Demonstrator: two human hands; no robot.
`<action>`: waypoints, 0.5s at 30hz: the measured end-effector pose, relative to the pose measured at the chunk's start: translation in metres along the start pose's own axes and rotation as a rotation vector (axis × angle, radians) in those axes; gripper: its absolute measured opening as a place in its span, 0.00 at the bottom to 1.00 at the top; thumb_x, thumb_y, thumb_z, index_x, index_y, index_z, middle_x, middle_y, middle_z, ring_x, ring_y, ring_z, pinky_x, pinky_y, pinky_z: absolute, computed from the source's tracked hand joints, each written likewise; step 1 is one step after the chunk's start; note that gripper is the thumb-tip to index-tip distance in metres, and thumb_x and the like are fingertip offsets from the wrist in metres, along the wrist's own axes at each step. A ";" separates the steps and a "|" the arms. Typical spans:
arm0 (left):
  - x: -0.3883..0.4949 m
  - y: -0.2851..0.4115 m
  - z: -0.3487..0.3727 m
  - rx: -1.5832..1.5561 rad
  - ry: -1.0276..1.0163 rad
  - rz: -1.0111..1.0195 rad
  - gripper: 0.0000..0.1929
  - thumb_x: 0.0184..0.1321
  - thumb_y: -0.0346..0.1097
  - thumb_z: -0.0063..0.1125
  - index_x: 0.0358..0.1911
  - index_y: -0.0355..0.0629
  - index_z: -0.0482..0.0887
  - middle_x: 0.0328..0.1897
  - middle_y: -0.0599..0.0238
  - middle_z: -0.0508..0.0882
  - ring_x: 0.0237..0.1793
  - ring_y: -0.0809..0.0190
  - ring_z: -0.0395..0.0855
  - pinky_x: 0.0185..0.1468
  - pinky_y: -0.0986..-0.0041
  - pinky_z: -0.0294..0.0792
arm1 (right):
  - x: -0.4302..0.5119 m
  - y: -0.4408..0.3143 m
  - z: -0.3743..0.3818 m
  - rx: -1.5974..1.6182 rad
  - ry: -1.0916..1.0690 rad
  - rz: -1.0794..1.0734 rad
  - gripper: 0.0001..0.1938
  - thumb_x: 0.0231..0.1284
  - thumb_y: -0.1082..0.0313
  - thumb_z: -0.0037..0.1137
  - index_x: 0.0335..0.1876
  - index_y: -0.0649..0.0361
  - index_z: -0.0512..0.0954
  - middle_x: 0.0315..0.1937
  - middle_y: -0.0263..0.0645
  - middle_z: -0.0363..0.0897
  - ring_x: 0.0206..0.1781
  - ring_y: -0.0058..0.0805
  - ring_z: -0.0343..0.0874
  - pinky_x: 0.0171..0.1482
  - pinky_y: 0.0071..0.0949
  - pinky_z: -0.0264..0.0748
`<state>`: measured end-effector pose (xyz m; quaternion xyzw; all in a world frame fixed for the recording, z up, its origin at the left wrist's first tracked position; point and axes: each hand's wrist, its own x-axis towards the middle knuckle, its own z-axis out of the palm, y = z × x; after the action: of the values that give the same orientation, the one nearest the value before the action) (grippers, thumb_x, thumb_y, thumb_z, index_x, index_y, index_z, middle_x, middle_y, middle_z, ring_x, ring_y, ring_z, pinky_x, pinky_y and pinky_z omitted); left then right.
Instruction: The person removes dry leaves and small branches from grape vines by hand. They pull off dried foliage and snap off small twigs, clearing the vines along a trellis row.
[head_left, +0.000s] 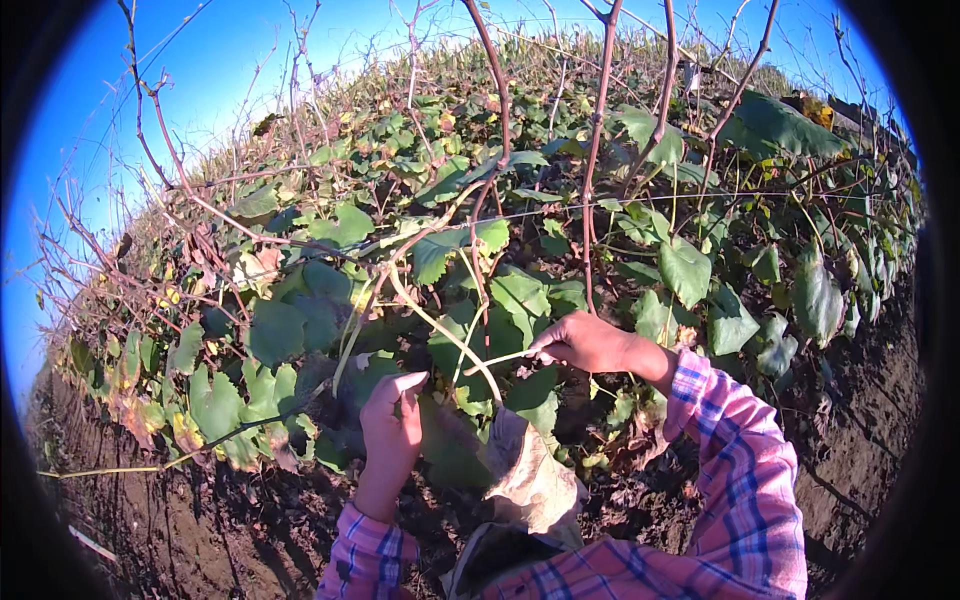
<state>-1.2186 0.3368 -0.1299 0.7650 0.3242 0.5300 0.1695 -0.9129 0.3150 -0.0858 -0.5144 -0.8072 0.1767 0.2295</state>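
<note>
My right hand (585, 343), in a pink plaid sleeve, pinches the right end of a short pale stem (501, 361) between thumb and fingers. The stem's left end lies by a curved tan vine shoot (442, 328). Lower left of it, my left hand (394, 409) is raised with thumb and forefinger near each other; whether anything thin lies between them cannot be told. A dry, pale brown leaf (536, 476) hangs below the shoot, between my forearms. Green grapevine leaves (521, 296) stand behind both hands.
A trellis wire (652, 198) crosses the vines above my hands. Upright reddish canes (597, 135) rise in front of me. A long thin cane (161, 467) sticks out at lower left. Bare soil (847, 457) lies at lower right, and an open dark bag-like item (502, 559) is near my body.
</note>
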 end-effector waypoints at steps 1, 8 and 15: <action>0.008 -0.002 0.006 0.011 0.003 0.015 0.10 0.63 0.21 0.49 0.44 0.37 0.83 0.37 0.56 0.85 0.38 0.58 0.84 0.44 0.71 0.74 | -0.007 0.001 0.001 -0.009 -0.104 -0.003 0.10 0.61 0.69 0.61 0.47 0.57 0.84 0.40 0.43 0.86 0.44 0.37 0.86 0.48 0.32 0.79; 0.078 -0.010 0.058 -0.324 -0.042 -0.002 0.12 0.67 0.21 0.47 0.51 0.34 0.80 0.47 0.57 0.85 0.47 0.63 0.83 0.54 0.74 0.73 | 0.023 -0.019 -0.018 0.050 0.372 0.029 0.16 0.67 0.63 0.56 0.54 0.64 0.79 0.44 0.50 0.82 0.39 0.37 0.84 0.42 0.33 0.78; 0.120 -0.006 0.093 -0.503 0.068 -0.069 0.14 0.68 0.25 0.50 0.56 0.35 0.79 0.52 0.61 0.83 0.52 0.67 0.80 0.59 0.76 0.70 | 0.091 -0.020 0.013 -0.231 0.805 -0.028 0.20 0.60 0.55 0.60 0.47 0.65 0.79 0.38 0.49 0.82 0.46 0.48 0.81 0.49 0.39 0.78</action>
<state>-1.1075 0.4301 -0.0846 0.6688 0.2136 0.6134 0.3615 -0.9685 0.3888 -0.0694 -0.5537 -0.6744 -0.1332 0.4700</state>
